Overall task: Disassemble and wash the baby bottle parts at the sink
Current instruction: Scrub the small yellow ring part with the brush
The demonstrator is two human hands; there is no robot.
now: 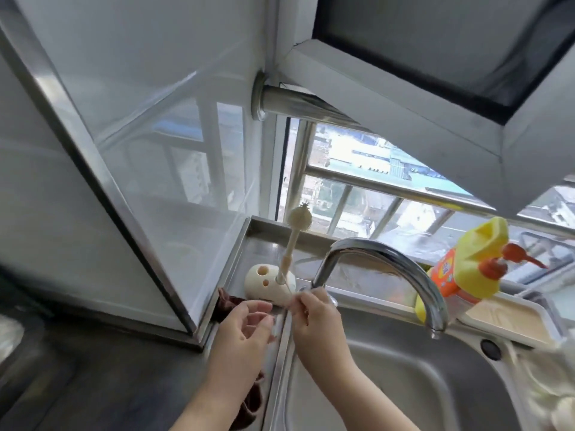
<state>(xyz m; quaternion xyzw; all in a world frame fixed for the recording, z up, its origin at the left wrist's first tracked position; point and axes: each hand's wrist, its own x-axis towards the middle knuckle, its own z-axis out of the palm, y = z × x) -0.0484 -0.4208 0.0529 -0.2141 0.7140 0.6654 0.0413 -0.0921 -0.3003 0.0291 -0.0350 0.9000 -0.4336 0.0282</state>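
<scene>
Stainless steel forms the sink [413, 377], which is taken as the landmark; its basin lies low and right of centre, and a curved chrome tap [382, 262] arches over its back rim. Both hands are held just left of the tap's base, over the sink's left rim. The right hand [317, 325] is raised with thumb and forefinger pinched together on something thin and pale (what it is cannot be told through the blur, though a fine stem seems to run from the fingers up towards the holder). The left hand [245, 325] is held a little apart from it, fingers loosely curled and palm turned inward, with nothing seen in its grasp. Behind the sink's left corner a cream holder [264, 283] with round holes is stood on the steel ledge, and a cream bottle brush [295, 231] is seen upright in it, bristled head at the top. A dark brown cloth [228, 303] is laid beside the holder, partly under the left hand. Behind the sink to the right of the tap, a yellow detergent bottle [466, 265] with an orange pump is stood near a white tray [510, 321]. No bottle body can be made out.
</scene>
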